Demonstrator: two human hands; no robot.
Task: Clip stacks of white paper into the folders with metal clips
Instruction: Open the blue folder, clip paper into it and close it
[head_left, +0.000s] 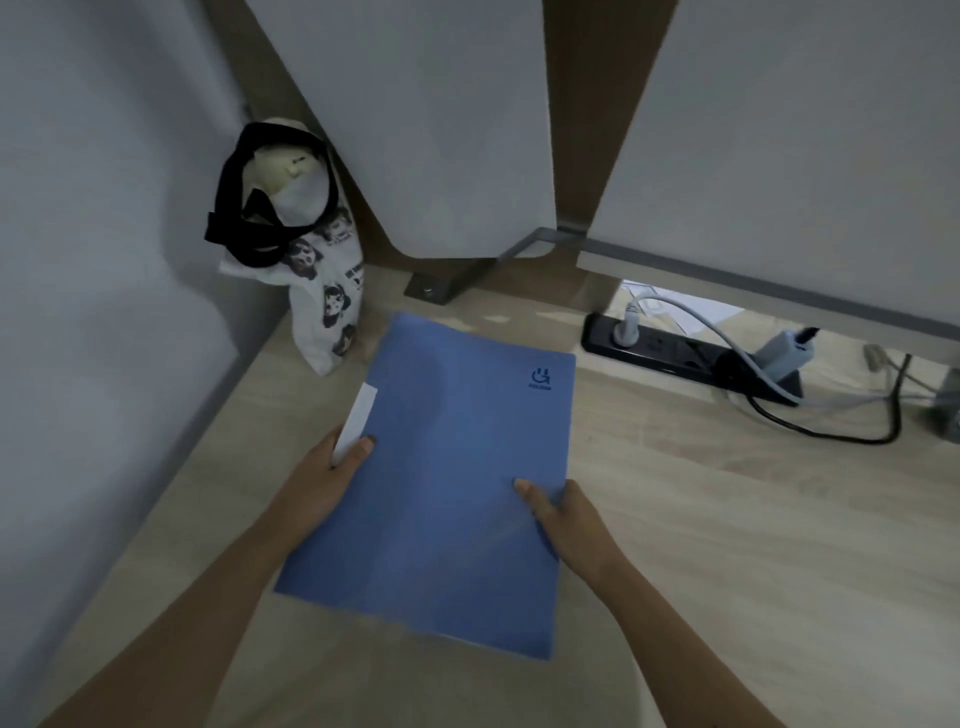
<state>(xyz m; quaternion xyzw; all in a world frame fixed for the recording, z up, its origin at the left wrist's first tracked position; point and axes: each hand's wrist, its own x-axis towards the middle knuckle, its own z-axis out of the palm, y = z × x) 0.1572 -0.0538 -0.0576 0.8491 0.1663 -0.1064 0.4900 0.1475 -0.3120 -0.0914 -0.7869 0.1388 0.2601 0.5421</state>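
A closed blue folder (441, 483) with a dark logo at its top right corner lies tilted over the wooden desk (727, 545). My left hand (332, 478) grips its left edge, thumb on the cover, beside a white spine label (358, 415). Its right edge sits in my right hand (561, 514), thumb on top and fingers underneath. A thin white edge of paper shows along the folder's bottom. No metal clip is visible.
A printed white tote bag (322, 291) with black straps stands at the back left against the wall. A black power strip (675, 353) with plugs and cables lies at the back right. White partition panels (426, 119) rise behind the desk.
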